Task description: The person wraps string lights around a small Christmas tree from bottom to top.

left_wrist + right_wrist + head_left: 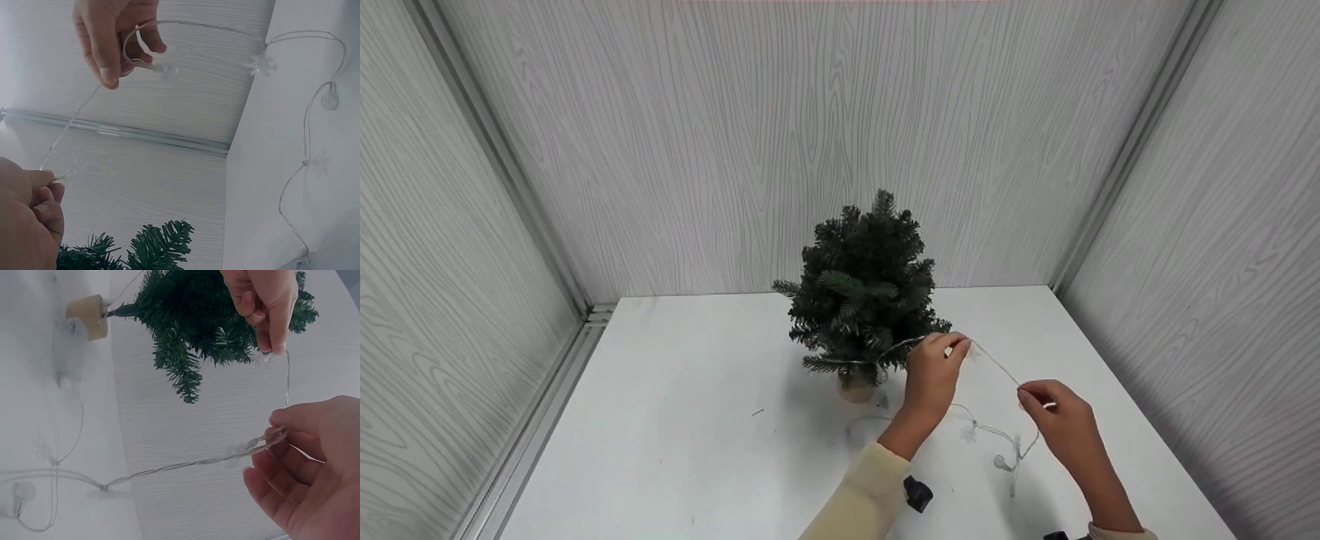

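Note:
A small artificial Christmas tree [866,285] stands upright on a round wooden base [90,318]. A thin clear string of lights [996,361] with snowflake and bulb ornaments passes around its lower branches. My left hand [934,371] pinches the wire at the tree's lower right side. Farther right, my right hand [1061,420] pinches the same wire, and a short stretch spans between the two hands. From the right hand the string drops to the table, where a snowflake ornament [261,64] and a round bulb [330,100] show. Part of the string behind the left forearm is hidden.
The white table [682,420] is bounded by a wood-grain back panel [697,150] and side panels. A small dark sliver [757,412] lies left of the tree. Loose string [986,427] trails over the table beneath the hands.

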Action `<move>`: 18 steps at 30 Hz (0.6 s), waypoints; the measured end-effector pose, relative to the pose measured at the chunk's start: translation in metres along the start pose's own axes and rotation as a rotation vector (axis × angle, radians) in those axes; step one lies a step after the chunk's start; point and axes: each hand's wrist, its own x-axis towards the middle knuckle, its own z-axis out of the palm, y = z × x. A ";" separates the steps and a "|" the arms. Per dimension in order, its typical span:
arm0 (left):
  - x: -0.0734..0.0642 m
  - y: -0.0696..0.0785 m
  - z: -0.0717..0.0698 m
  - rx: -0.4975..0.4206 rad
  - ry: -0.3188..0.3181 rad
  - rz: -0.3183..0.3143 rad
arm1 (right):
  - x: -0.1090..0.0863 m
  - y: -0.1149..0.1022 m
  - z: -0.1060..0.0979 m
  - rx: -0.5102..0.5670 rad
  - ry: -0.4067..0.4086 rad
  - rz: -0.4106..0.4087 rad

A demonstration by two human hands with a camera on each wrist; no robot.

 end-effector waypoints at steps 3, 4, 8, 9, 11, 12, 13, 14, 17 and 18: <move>-0.001 -0.002 0.000 -0.022 -0.003 -0.014 | -0.001 0.005 -0.002 -0.024 -0.003 0.009; -0.001 -0.004 -0.001 -0.030 -0.004 -0.018 | -0.001 0.006 -0.002 -0.029 -0.004 0.012; 0.000 -0.007 -0.002 -0.061 0.001 -0.036 | -0.003 0.011 -0.001 0.002 -0.024 0.030; 0.000 -0.007 -0.002 -0.065 0.004 -0.042 | -0.004 0.012 -0.001 0.015 -0.031 0.039; 0.001 -0.007 -0.002 -0.067 0.011 -0.054 | -0.005 0.014 -0.002 0.043 -0.040 0.059; 0.001 -0.006 -0.002 -0.071 0.014 -0.061 | -0.005 0.016 -0.003 0.048 -0.038 0.069; 0.002 -0.006 -0.002 -0.077 0.020 -0.066 | -0.006 0.018 -0.005 0.051 -0.034 0.078; 0.002 -0.005 -0.002 -0.087 0.025 -0.073 | -0.006 0.021 -0.006 0.052 -0.026 0.087; 0.004 -0.002 -0.001 -0.115 0.035 -0.093 | -0.008 0.036 -0.013 0.046 0.007 0.114; 0.005 -0.001 -0.001 -0.124 0.037 -0.099 | -0.009 0.042 -0.015 0.044 0.019 0.124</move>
